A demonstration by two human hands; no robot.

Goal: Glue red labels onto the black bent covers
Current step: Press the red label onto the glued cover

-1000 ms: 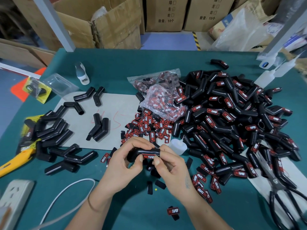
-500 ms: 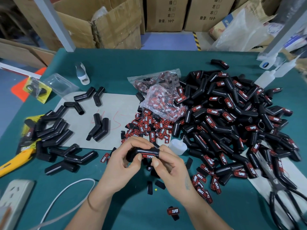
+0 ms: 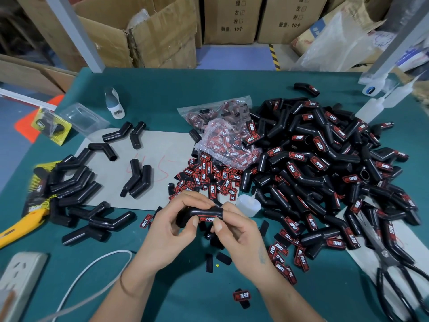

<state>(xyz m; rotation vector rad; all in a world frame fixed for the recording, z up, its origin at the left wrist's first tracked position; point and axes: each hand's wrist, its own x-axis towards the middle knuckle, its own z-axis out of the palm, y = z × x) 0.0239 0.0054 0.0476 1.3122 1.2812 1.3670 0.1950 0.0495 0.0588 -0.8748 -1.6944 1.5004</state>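
The black bent cover [image 3: 204, 211] is held above the green table [image 3: 162, 94], near its front centre. A red label [image 3: 207, 219] reading PROTAPER lies on the cover's near face. The left hand [image 3: 169, 228] grips the cover's left end, fingers curled over the top and thumb pressing at the label's left edge. The right hand [image 3: 239, 235] grips the right end, fingers wrapped behind and thumb at the label's right edge. The two hands sit close together, both clamped on the same cover.

Just beyond the hands, loose red labels [image 3: 209, 180] lie scattered on the table, with a clear bag of labels [image 3: 227, 140] behind them. A small white glue bottle [image 3: 248, 204] lies just right of the cover. A large pile of labelled covers [image 3: 325, 163] fills the right side. Unlabelled covers [image 3: 76, 187] lie to the left, partly on a grey sheet [image 3: 167, 145]. Black scissors [image 3: 394, 270] rest at the far right, and a white power strip [image 3: 21, 275] sits at the near left.
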